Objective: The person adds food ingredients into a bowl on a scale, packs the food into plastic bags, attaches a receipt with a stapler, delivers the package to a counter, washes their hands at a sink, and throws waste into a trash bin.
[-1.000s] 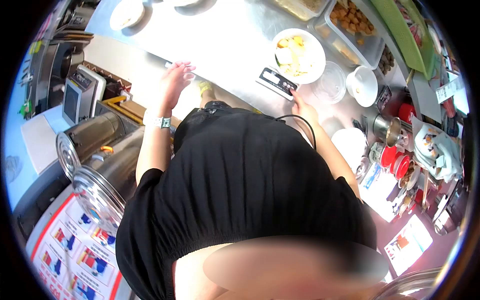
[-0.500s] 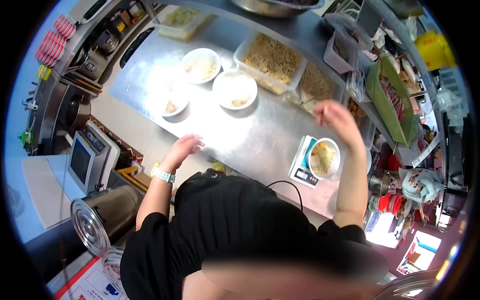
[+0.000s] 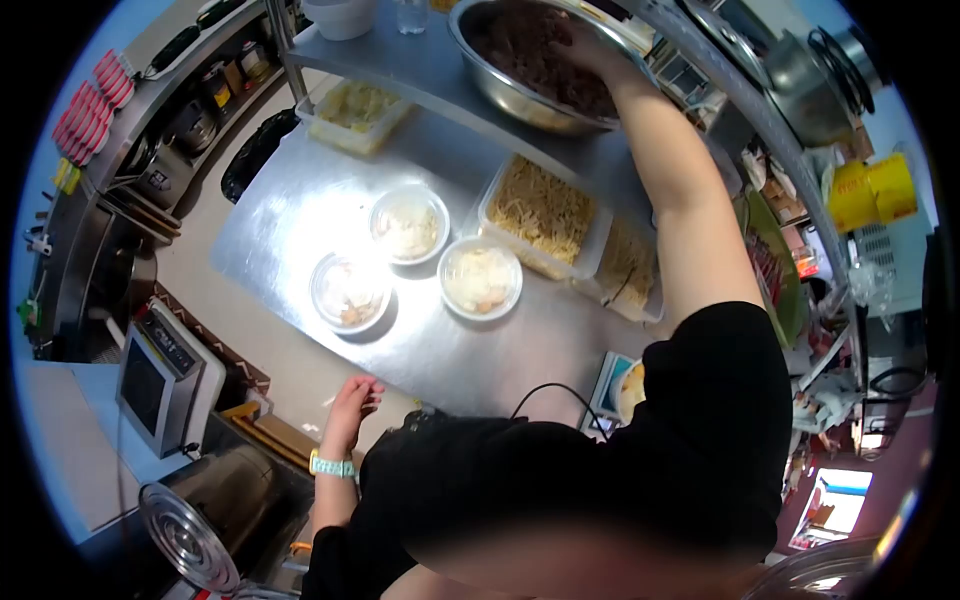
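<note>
My right hand (image 3: 592, 48) reaches up into a large metal bowl (image 3: 540, 112) on the raised shelf, among dark brown shredded food (image 3: 530, 50). Its fingers are partly lost in that food, so their grip cannot be made out. Low at the table's near edge hangs my left hand (image 3: 352, 408), empty, with loosely bent fingers and a pale watch strap on the wrist. Three white bowls with pale food stand on the steel table: a back bowl (image 3: 409, 224), a left bowl (image 3: 350, 293) and a right bowl (image 3: 480, 278). A digital scale (image 3: 606, 392) bears another bowl (image 3: 630, 390), partly hidden by my sleeve.
Clear tubs of noodle-like strands (image 3: 543, 215) and finer strands (image 3: 627, 265) sit under the shelf edge. A tub of greenish food (image 3: 355, 115) stands at the far left corner. A black cable (image 3: 555, 386) loops near my body. The shelf (image 3: 400, 60) overhangs the table's back.
My right hand has gone from above the tubs, near the scale, up into the metal bowl. My left hand has drawn back toward my body. The view has tilted further up.
</note>
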The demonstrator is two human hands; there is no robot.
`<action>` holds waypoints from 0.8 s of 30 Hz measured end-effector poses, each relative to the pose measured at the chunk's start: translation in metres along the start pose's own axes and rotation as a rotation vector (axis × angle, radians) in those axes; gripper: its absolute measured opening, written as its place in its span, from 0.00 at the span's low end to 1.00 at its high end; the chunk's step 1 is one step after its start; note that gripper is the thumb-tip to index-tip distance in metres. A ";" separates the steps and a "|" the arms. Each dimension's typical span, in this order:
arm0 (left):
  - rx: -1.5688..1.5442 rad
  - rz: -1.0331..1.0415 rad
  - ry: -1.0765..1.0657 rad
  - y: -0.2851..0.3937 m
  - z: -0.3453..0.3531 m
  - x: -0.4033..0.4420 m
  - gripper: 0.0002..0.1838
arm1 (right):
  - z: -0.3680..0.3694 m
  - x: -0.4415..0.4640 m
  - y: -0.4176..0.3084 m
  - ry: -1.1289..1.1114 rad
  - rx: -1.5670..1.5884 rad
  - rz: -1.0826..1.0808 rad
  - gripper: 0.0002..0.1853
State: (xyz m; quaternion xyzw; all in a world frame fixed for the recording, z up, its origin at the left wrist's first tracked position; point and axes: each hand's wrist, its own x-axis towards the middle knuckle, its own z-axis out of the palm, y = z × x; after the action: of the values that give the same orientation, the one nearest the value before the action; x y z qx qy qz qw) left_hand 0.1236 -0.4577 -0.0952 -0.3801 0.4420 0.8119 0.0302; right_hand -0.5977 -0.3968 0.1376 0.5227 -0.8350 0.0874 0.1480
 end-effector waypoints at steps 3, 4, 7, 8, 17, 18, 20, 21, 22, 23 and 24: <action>-0.054 -0.017 0.070 -0.003 -0.005 0.006 0.10 | 0.009 0.034 -0.005 -0.061 -0.121 0.218 0.39; -0.066 -0.016 0.073 -0.002 -0.007 0.009 0.10 | -0.001 0.039 -0.017 -0.163 -0.088 0.235 0.44; -0.115 -0.054 0.106 -0.002 -0.008 0.020 0.10 | 0.013 0.061 -0.013 -0.312 -0.077 0.278 0.49; -0.122 -0.067 0.106 -0.001 -0.008 0.025 0.10 | 0.018 0.065 -0.008 -0.350 -0.101 0.309 0.50; -0.110 -0.110 0.024 -0.003 -0.006 0.058 0.11 | 0.030 0.077 -0.004 -0.387 -0.302 0.231 0.40; -0.100 -0.116 0.021 -0.002 -0.006 0.058 0.11 | 0.029 0.073 -0.010 -0.376 -0.264 0.129 0.35; -0.096 -0.112 0.017 0.001 -0.006 0.058 0.11 | 0.022 0.062 -0.019 -0.307 -0.190 0.007 0.28; -0.095 -0.109 0.018 0.003 -0.006 0.059 0.11 | 0.009 0.054 -0.031 -0.306 -0.191 0.011 0.28; -0.091 -0.110 0.017 0.004 -0.008 0.058 0.11 | -0.006 0.047 -0.044 -0.296 -0.207 0.016 0.27; -0.087 -0.091 0.016 0.005 -0.009 0.059 0.11 | -0.014 0.042 -0.052 -0.285 -0.223 0.020 0.26; -0.083 -0.072 0.016 0.005 -0.011 0.059 0.11 | -0.017 0.036 -0.051 -0.285 -0.223 0.021 0.26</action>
State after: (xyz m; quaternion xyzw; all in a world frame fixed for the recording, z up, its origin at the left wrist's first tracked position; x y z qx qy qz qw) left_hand 0.0861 -0.4854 -0.1331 -0.4033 0.3943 0.8248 0.0403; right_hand -0.5641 -0.4446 0.1659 0.5013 -0.8575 -0.0793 0.0841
